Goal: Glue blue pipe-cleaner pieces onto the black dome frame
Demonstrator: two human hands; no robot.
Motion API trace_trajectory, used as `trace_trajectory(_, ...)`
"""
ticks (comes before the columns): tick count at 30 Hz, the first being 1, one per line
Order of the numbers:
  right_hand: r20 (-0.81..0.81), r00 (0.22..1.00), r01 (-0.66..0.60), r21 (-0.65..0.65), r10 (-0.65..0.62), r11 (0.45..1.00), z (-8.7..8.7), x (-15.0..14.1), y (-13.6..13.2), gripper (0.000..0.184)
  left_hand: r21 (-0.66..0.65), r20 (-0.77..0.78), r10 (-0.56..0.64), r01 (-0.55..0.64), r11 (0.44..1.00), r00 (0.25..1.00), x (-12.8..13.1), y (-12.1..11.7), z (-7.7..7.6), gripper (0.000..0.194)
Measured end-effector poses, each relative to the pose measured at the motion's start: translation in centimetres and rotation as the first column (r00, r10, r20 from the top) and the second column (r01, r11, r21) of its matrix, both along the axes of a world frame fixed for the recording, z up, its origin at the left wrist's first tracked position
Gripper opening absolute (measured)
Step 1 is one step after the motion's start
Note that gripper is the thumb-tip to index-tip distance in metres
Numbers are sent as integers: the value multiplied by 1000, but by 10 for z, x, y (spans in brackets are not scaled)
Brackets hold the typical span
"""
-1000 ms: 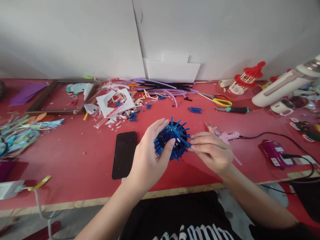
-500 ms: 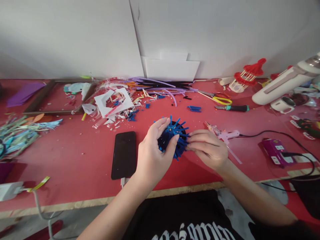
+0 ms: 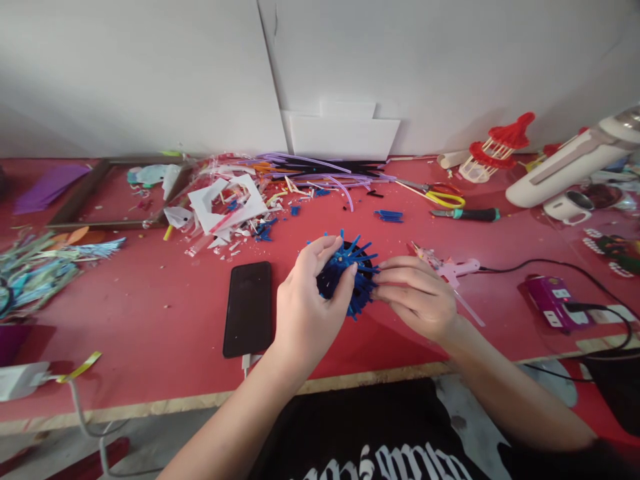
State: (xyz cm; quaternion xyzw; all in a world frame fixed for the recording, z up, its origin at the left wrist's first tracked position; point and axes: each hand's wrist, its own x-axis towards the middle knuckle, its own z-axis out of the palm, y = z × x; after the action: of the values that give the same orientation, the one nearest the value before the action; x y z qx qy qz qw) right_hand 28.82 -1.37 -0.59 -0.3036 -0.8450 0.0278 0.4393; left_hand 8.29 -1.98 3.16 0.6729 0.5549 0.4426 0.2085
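Note:
Between my hands is a round blue craft piece (image 3: 356, 257) with many thin blue spikes, like pipe-cleaner lengths, fanning out from its middle over a dark part. My left hand (image 3: 313, 293) grips it from the left, thumb in front and fingers over the top. At its right edge, the fingers of my right hand (image 3: 417, 293) are pinched together against the spike tips; whatever they hold there is hidden. A small bundle of cut blue pieces (image 3: 389, 216) lies beyond on the red table (image 3: 175, 333). Right of my right hand rests a pink glue gun (image 3: 453, 268).
A black phone (image 3: 247, 310) on a cable lies left of my hands. Paper scraps (image 3: 227, 203) and pipe cleaners (image 3: 325, 172) cover the back. Scissors (image 3: 443, 196), a craft knife (image 3: 467, 214), a white flask (image 3: 565, 163) and a purple power adapter (image 3: 555, 303) are on the right.
Almost nothing differs. Both hands keep their places around the blue spiked piece, and the view has shifted very slightly.

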Motion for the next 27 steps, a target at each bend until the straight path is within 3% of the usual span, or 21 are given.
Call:
trace_trajectory(10,14,1000,-21,-3,21,1000,-3,2,-1,28,11,5,1,-1,1000,1000,1,1,0,30)
trace_trajectory(19,53,998,10,82,-14,997,1,0,-2,24,19,3,-12,12,1000,1000,0,2,-1,29)
trace_trajectory(27,29,1000,2,26,-3,1000,-2,2,-5,30,15,-9,-9,9,1000,1000,1,1,0,28)
